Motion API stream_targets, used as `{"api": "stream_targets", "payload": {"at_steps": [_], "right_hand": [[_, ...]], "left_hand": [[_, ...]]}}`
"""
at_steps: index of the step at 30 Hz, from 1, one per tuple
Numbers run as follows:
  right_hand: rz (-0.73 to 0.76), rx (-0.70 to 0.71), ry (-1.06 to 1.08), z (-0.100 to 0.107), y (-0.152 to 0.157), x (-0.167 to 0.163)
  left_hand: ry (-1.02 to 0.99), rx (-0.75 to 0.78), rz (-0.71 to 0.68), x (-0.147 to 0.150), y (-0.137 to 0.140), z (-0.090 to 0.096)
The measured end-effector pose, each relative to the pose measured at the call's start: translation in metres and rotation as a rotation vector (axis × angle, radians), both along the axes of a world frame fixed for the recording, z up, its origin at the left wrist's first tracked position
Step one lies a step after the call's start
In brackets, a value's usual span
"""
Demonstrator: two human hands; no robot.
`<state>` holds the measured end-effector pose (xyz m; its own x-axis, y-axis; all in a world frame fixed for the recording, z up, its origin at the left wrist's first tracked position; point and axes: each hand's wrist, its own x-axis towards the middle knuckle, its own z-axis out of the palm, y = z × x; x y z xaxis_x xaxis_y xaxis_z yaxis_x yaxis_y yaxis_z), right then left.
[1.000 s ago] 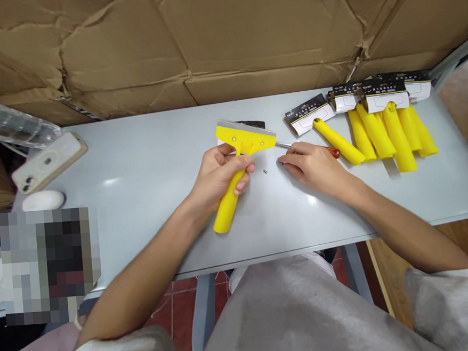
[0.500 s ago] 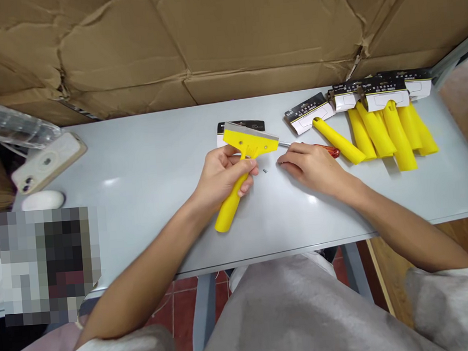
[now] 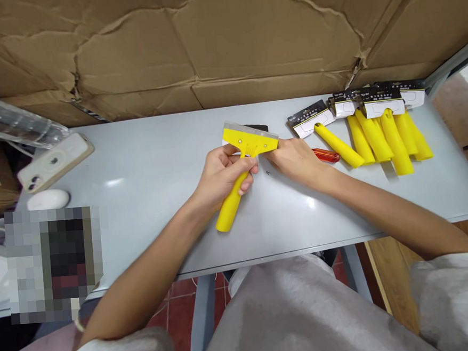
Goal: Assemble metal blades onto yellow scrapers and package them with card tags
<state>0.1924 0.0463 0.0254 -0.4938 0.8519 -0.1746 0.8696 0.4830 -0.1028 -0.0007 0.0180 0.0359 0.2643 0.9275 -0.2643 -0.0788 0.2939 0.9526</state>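
Note:
My left hand (image 3: 226,172) is wrapped round the yellow scraper (image 3: 231,205) just below its head, holding it tilted above the table. A metal blade (image 3: 250,129) runs along the scraper's top edge. My right hand (image 3: 295,158) is at the right end of the scraper head; its fingertips are hidden behind it. A small screw (image 3: 268,173) lies on the table just below my right hand. The red handle of a screwdriver (image 3: 326,154) shows beyond my right wrist, its shaft covered by the hand. Behind the scraper lies a partly hidden black-and-white card (image 3: 263,127).
Several yellow handles (image 3: 398,142) with black-and-white cards (image 3: 382,102) lie at the right of the grey table (image 3: 145,165). At the left are a phone (image 3: 54,162) and a white rounded case (image 3: 48,199). A cardboard wall (image 3: 248,41) stands along the back.
My right hand has moved left, from beside the screwdriver shaft to behind the right end of the scraper head. My left hand keeps its hold. The view has shifted slightly.

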Motion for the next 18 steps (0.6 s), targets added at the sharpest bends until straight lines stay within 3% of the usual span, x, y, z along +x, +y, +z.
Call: {"api": "stream_targets", "payload": {"at_steps": [7,9,11,14,18], "right_hand": [[-0.021,0.053,0.026,-0.002,0.006,-0.003],[-0.019,0.045,0.066,0.001,0.005,0.001],[-0.022,0.013,0.090,0.004,0.004,0.005],[-0.044,-0.020,0.083,0.008,0.004,0.011],[-0.053,-0.035,0.109,0.009,0.006,0.012]], "left_hand": [[0.073,0.094,0.005,-0.005,0.003,0.000],[0.218,0.292,0.027,-0.008,0.003,-0.004],[0.438,0.594,0.038,-0.012,0.002,-0.008],[0.723,0.966,-0.059,-0.016,-0.003,-0.009],[0.887,1.117,-0.198,-0.015,-0.010,-0.002]]}}
